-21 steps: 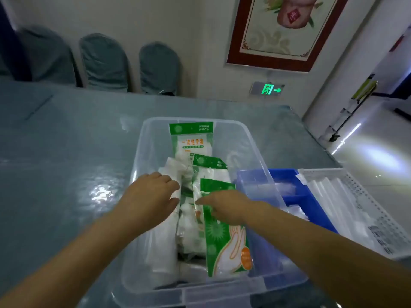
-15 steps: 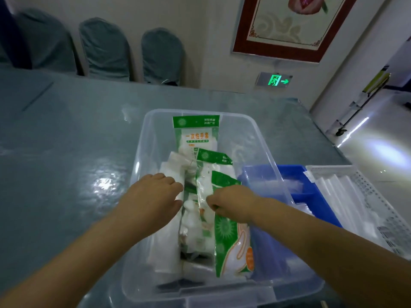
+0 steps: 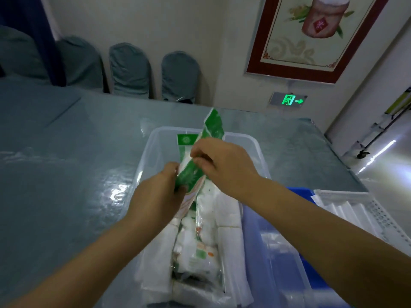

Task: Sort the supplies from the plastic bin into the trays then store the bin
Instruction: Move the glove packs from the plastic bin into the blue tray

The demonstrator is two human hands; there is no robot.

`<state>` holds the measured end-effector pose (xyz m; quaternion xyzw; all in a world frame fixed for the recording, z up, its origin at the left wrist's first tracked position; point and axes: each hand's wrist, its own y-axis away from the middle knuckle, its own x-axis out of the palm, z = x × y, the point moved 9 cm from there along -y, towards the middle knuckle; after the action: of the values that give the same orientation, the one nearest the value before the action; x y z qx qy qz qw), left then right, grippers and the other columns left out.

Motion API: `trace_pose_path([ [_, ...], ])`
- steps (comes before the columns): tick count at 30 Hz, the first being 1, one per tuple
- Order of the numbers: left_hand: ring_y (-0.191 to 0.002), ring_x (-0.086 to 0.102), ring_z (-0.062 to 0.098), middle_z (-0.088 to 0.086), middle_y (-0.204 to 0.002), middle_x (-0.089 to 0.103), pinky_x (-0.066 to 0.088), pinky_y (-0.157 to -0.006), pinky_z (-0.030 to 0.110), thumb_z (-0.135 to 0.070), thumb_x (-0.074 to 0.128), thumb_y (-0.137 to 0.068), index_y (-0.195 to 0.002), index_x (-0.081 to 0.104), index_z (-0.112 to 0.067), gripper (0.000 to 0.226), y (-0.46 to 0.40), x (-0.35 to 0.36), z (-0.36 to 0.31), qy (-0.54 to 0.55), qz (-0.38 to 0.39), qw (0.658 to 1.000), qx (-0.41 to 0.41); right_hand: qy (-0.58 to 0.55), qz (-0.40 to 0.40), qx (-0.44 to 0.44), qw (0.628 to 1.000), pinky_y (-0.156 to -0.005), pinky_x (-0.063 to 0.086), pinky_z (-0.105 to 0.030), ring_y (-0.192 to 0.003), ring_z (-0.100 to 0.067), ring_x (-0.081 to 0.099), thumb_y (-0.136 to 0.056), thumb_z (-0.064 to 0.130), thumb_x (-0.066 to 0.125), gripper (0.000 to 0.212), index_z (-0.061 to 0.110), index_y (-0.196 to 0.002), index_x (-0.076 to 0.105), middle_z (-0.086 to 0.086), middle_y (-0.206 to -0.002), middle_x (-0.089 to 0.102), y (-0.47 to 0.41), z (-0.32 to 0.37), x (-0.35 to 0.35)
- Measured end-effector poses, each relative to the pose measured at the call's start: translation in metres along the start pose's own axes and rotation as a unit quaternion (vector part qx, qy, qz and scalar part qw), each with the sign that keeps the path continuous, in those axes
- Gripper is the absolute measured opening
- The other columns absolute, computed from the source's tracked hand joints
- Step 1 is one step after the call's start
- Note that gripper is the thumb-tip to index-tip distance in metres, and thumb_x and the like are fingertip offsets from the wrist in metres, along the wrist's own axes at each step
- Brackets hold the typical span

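A clear plastic bin (image 3: 255, 141) stands on the table in front of me, filled with white packets (image 3: 226, 218) and green-topped packs. A green-and-white glove pack (image 3: 212, 127) is lifted above the bin, tilted up and away. My right hand (image 3: 224, 163) pinches its middle from the right. My left hand (image 3: 160, 194) grips its lower end from the left. Another green-topped pack (image 3: 185, 140) leans against the bin's far wall. A blue tray (image 3: 300, 194) sits right of the bin, and a white perforated tray (image 3: 382, 221) with white packets lies beyond it.
The grey-blue glossy table (image 3: 66, 163) stretches to the left and far side. Three covered chairs (image 3: 129, 70) stand against the back wall. A framed picture (image 3: 311, 36) and a green exit sign (image 3: 289, 100) hang on the wall.
Both hands have taken hold of the green glove pack and raised it out of the bin. The camera has tilted, so the bin sits lower in view.
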<state>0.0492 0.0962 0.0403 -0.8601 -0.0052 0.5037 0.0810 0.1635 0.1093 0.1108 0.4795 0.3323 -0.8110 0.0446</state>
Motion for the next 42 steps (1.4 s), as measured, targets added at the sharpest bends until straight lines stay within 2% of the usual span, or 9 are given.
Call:
trace_pose_path([
  [4, -0.062, 0.046, 0.024, 0.006, -0.076, 0.058, 0.029, -0.048, 0.031, -0.024, 0.054, -0.09, -0.103, 0.048, -0.014, 0.017, -0.013, -0.023, 0.027, 0.015, -0.077, 0.994, -0.073, -0.046, -0.036, 0.17, 0.984, -0.068, 0.048, -0.033, -0.082, -0.019, 0.062, -0.088, 0.017, 0.055, 0.028, 0.019, -0.116, 0.054, 0.001, -0.098, 0.065, -0.013, -0.068, 0.009],
  [10, -0.064, 0.046, 0.021, 0.012, -0.088, 0.068, 0.029, -0.051, 0.031, -0.022, 0.057, -0.09, -0.109, 0.051, -0.013, 0.022, -0.014, -0.027, 0.05, 0.09, -0.122, 0.981, -0.125, -0.017, 0.126, 0.388, 0.913, -0.079, 0.052, -0.038, -0.098, -0.03, 0.061, -0.087, 0.014, 0.055, 0.031, 0.009, -0.117, 0.051, -0.012, -0.117, 0.059, 0.006, -0.162, 0.091],
  [15, -0.06, 0.045, 0.012, 0.002, -0.082, 0.062, 0.028, -0.046, 0.021, -0.022, 0.057, -0.09, -0.115, 0.05, -0.015, 0.027, -0.019, -0.023, 0.06, 0.108, -0.133, 0.975, -0.144, -0.13, -0.019, 0.526, 0.84, -0.081, 0.053, -0.044, -0.098, -0.035, 0.061, -0.092, 0.016, 0.052, 0.034, 0.004, -0.121, 0.04, -0.015, -0.123, 0.048, 0.004, -0.186, 0.112],
  [19, -0.059, 0.045, 0.003, -0.007, -0.079, 0.054, 0.031, -0.047, 0.02, -0.022, 0.058, -0.09, -0.114, 0.051, -0.016, 0.025, -0.021, -0.019, 0.065, 0.12, -0.129, 0.974, -0.144, -0.117, -0.007, 0.473, 0.873, -0.071, 0.049, -0.034, -0.081, -0.024, 0.06, -0.091, 0.017, 0.053, 0.003, 0.016, -0.094, 0.055, -0.01, -0.104, 0.065, -0.004, -0.18, 0.125],
  [24, -0.063, 0.051, 0.012, -0.007, -0.074, 0.055, 0.033, -0.048, 0.023, -0.024, 0.057, -0.09, -0.109, 0.052, -0.016, 0.021, -0.021, -0.019, 0.066, 0.12, -0.123, 0.975, -0.142, -0.022, -0.059, 0.366, 0.929, -0.069, 0.051, -0.036, -0.089, -0.03, 0.061, -0.086, 0.026, 0.059, 0.016, 0.011, -0.088, 0.065, -0.01, -0.091, 0.067, -0.019, -0.158, 0.087],
  [30, -0.066, 0.058, 0.02, 0.0, -0.08, 0.061, 0.038, -0.051, 0.029, -0.026, 0.049, -0.094, -0.108, 0.05, -0.017, 0.016, -0.014, -0.029, 0.053, 0.103, -0.139, 0.978, -0.115, -0.064, -0.128, 0.245, 0.959, -0.061, 0.043, -0.032, -0.073, -0.028, 0.059, -0.088, 0.026, 0.058, 0.019, 0.007, -0.09, 0.061, -0.009, -0.08, 0.064, -0.04, -0.099, -0.003],
  [36, -0.06, 0.047, 0.001, -0.014, -0.074, 0.052, 0.03, -0.049, 0.014, -0.029, 0.041, -0.098, -0.099, 0.042, -0.035, 0.006, -0.012, -0.035, -0.013, 0.134, -0.107, 0.985, 0.013, -0.281, -0.133, 0.277, 0.909, -0.065, 0.057, -0.053, -0.07, -0.032, 0.068, -0.075, 0.019, 0.061, 0.015, 0.004, -0.073, 0.061, -0.016, -0.072, 0.067, -0.038, -0.063, -0.011],
  [39, -0.074, 0.057, 0.0, -0.012, -0.084, 0.06, 0.039, -0.056, 0.017, -0.041, 0.04, -0.096, -0.102, 0.045, -0.032, 0.012, -0.008, -0.026, -0.03, 0.23, -0.048, 0.972, 0.024, -0.281, -0.153, 0.281, 0.905, -0.066, 0.056, -0.054, -0.07, -0.034, 0.067, -0.072, 0.025, 0.059, 0.02, 0.005, -0.071, 0.06, -0.017, -0.071, 0.067, -0.034, -0.053, -0.02],
  [42, -0.086, 0.062, 0.005, -0.016, -0.097, 0.061, 0.048, -0.067, 0.024, -0.048, 0.06, -0.082, -0.111, 0.041, -0.032, 0.038, -0.006, -0.021, -0.037, 0.266, -0.028, 0.964, 0.013, -0.251, -0.177, 0.264, 0.914, -0.066, 0.056, -0.054, -0.072, -0.035, 0.066, -0.079, 0.02, 0.059, 0.017, 0.004, -0.074, 0.061, -0.017, -0.072, 0.067, -0.028, -0.045, -0.037],
])
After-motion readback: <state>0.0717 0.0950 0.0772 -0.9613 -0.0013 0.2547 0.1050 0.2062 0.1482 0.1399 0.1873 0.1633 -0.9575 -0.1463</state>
